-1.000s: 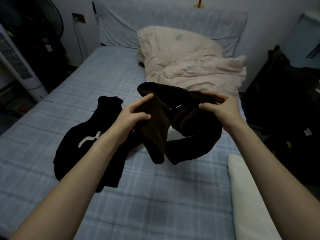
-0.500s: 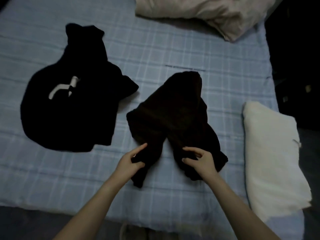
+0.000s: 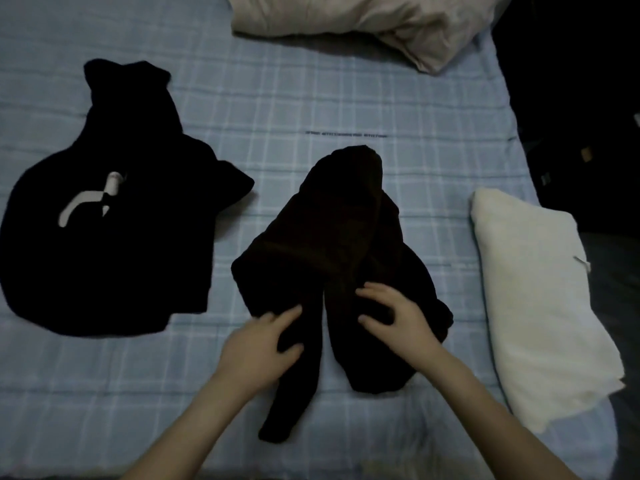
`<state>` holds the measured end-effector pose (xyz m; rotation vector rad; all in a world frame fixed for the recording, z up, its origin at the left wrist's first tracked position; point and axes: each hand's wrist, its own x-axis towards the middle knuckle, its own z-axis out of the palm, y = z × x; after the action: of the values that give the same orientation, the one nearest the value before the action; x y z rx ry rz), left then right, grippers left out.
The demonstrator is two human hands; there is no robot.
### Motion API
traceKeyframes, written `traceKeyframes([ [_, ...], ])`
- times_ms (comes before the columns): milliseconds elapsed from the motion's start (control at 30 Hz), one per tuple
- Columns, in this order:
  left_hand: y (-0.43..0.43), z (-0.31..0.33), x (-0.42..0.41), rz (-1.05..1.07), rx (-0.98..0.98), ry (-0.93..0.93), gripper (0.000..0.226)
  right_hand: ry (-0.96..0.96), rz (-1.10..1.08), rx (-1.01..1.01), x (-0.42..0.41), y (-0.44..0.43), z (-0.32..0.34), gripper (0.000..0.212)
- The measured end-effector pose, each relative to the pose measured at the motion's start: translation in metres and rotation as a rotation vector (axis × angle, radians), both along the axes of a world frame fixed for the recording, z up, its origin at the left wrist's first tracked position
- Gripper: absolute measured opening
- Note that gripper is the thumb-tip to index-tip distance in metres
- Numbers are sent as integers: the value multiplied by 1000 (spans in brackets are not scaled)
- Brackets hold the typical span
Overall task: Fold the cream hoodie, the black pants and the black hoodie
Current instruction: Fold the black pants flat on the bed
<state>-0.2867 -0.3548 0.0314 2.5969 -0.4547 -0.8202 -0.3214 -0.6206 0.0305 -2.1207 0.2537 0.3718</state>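
Dim light falls on a blue plaid bed (image 3: 311,98) beside dark surroundings.

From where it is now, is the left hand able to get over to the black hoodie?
Probably yes. The left hand rests on the black pants, and only bare bed sheet lies between it and the black hoodie.

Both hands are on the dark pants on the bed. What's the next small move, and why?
Probably draw the two legs together and smooth them flat. The dark crumpled pants lie bunched on the blue plaid bedsheet, legs splayed apart toward the person. The left hand rests on one leg and the right hand on the other, so both are placed to align them before folding.
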Motion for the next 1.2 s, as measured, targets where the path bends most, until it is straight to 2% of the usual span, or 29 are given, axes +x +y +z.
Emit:
traceKeyframes([
  [67, -28, 14, 46, 68, -164, -151, 65, -89, -122, 52, 33, -19, 3, 44],
  [133, -63, 16, 97, 89, -361, -211, 64, -139, -214, 103, 69, -39, -3, 44],
  [233, -124, -3, 169, 35, -490, -338, 66, -221, -332, 83, 123, -69, -32, 41],
  [333, -182, -34, 231, -68, -417, -494, 72, -207, -366, 9, 165, -97, -75, 43],
  [433, -217, -64, 279, -148, -189, -593, 79, -145, -348, 22, 194, -109, -110, 46],
  [500, -221, -77, 298, -113, -61, -578, 80, -139, -308, 79, 200, -108, -127, 44],
  [567, -210, -83, 306, -29, -40, -495, 74, -132, -340, 143, 198, -104, -136, 47],
  [667, -176, -83, 302, 159, -238, -352, 60, -190, -469, 227, 190, -108, -132, 42],
  [767, -139, -75, 296, 333, -440, -299, 48, -275, -430, 219, 194, -112, -112, 43],
  [867, -108, -66, 299, 465, -661, -224, 47, -378, -413, 175, 218, -124, -85, 45],
  [1000, -82, -61, 322, 591, -756, -295, 46, -574, -514, 94, 274, -155, -50, 38],
  [1100, -87, -72, 347, 749, -685, -372, 45, -605, -589, 2, 318, -179, -46, 33],
  [1200, -107, -86, 359, 689, -142, -437, 68, -349, -434, -268, 342, -188, -68, 47],
])
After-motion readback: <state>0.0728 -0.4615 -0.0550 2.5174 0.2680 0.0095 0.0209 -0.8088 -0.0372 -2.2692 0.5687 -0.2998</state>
